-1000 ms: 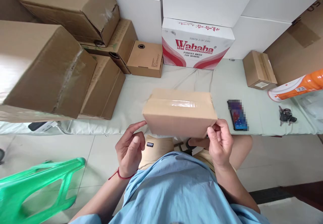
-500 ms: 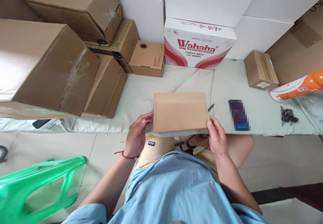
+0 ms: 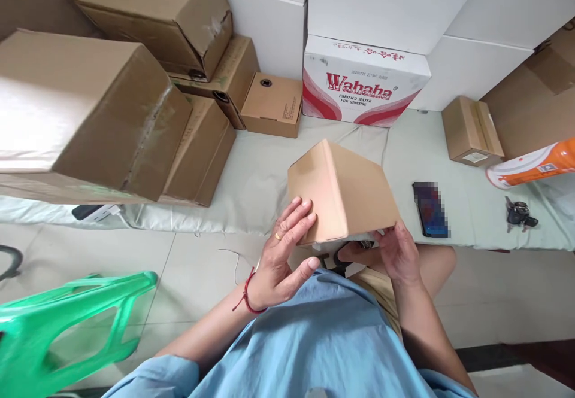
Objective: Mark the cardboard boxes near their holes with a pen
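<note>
A plain brown cardboard box (image 3: pixel 363 188) is turned at an angle at the front edge of the covered surface, with one edge toward me and two faces showing. My left hand (image 3: pixel 287 254), wearing a ring and a red cord bracelet, lies with outstretched fingers against the box's left face, thumb held apart from it. At the lower right corner, my right hand (image 3: pixel 399 251) grips the box, its fingers partly hidden underneath. To the right of the box lies a phone (image 3: pixel 431 209), partly blurred out.
Large cartons (image 3: pixel 121 117) are stacked at the left, beside a small brown box (image 3: pixel 274 108). A white and red Wahaha carton (image 3: pixel 359 90) stands behind. On the right are a taped box (image 3: pixel 471 131), an orange and white bottle (image 3: pixel 534 164) and keys (image 3: pixel 521 212). A green stool (image 3: pixel 81 314) stands lower left.
The box has turned so that its left face shows. My left hand has moved rightward and up onto that face with its fingers stretched out; my right hand has shifted slightly right and down.
</note>
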`<state>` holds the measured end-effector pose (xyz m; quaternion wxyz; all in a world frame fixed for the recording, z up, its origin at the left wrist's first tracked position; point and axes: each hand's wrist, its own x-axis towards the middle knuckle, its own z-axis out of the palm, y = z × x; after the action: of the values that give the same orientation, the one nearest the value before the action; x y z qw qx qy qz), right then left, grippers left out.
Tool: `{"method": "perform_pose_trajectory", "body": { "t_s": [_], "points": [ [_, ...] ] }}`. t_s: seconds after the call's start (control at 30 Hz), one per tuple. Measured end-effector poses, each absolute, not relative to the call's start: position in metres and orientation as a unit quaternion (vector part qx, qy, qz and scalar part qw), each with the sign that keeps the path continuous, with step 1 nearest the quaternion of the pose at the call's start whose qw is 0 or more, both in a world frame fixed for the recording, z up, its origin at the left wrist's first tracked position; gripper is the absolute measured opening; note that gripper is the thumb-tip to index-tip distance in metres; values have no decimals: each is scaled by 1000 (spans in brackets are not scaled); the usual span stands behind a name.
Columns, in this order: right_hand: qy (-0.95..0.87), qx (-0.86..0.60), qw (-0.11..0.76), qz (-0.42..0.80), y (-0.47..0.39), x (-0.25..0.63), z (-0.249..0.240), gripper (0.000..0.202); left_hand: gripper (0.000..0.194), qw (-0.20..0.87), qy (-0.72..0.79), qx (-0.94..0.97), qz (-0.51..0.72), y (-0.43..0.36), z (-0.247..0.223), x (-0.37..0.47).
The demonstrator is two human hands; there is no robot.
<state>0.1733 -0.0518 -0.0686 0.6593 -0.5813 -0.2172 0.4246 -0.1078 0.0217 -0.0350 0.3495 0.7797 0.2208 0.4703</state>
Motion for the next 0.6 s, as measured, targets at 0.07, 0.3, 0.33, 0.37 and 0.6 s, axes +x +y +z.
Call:
{"method": "perform_pose_trajectory", "body": {
  "t_s": [0.07,0.3,0.33,0.37,0.6],
  "points": [
    [-265,-565,666,409,-56,172,-66,48,79,356,247,759,487,23,-40,-106],
    [-534,-545,568,309,-72,172,-29,63,67,553,369,561,493,28,-75,-118],
    [-574,-544,543,281,-73,170,-21,66,64,579,379,526,494,29,-78,-118],
    [-612,-538,522,253,-73,167,-15,69,63,601,387,493,496,30,-80,-117],
    [-732,-483,468,109,-64,143,4,84,53,628,399,385,546,41,-76,-115]
  ]
}}
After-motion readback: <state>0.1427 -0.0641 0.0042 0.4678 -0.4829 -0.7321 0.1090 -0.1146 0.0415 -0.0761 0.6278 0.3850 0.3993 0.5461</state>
